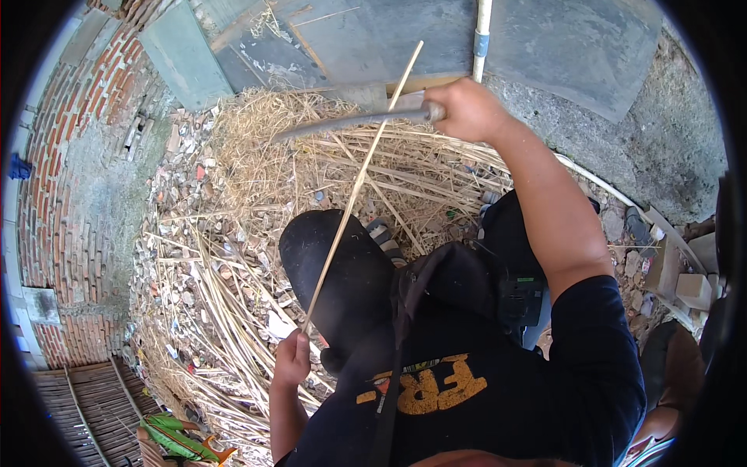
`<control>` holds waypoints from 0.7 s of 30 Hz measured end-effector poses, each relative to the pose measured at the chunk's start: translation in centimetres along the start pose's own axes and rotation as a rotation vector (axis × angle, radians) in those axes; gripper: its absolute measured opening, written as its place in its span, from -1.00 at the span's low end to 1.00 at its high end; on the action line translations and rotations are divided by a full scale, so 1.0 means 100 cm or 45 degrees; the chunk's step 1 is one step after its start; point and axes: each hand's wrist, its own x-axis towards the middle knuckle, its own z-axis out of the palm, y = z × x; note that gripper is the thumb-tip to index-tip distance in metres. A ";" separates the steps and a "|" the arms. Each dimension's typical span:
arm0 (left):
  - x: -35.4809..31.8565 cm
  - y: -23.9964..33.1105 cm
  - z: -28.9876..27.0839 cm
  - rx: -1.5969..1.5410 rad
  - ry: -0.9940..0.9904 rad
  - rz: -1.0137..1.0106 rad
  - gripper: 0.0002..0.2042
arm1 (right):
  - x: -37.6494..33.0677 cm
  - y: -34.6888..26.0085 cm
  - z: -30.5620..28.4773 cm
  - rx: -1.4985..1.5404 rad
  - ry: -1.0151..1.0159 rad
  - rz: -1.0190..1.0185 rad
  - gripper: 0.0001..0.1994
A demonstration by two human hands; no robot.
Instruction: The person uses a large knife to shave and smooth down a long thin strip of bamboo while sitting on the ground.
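Observation:
My left hand is closed around the lower end of a long, thin, pale stick, perhaps bamboo. The stick slants up and away across my dark-clad knee. My right hand grips the handle of a machete, held out in front of me. Its long grey blade points left and crosses the stick near the far end. Whether the blade touches the stick I cannot tell.
A heap of straw-like shavings lies ahead. Long pale strips cover the rubble at my left. A brick wall rises on the left, and grey sheets with a white pipe stand at the back.

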 end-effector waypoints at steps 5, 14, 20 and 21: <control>0.002 0.005 -0.001 0.036 -0.018 -0.025 -0.43 | 0.002 0.021 0.013 -0.068 -0.130 0.106 -0.77; 0.001 -0.007 -0.002 -0.307 -0.111 -0.267 -0.48 | -0.001 -0.017 0.014 -0.142 -0.127 0.063 -0.73; 0.007 0.018 0.017 0.207 0.155 -0.021 -0.43 | 0.008 0.005 0.022 0.014 -0.041 0.214 -0.82; 0.007 0.018 0.015 0.176 0.138 -0.036 -0.46 | 0.009 0.004 0.021 0.032 -0.013 0.214 -0.82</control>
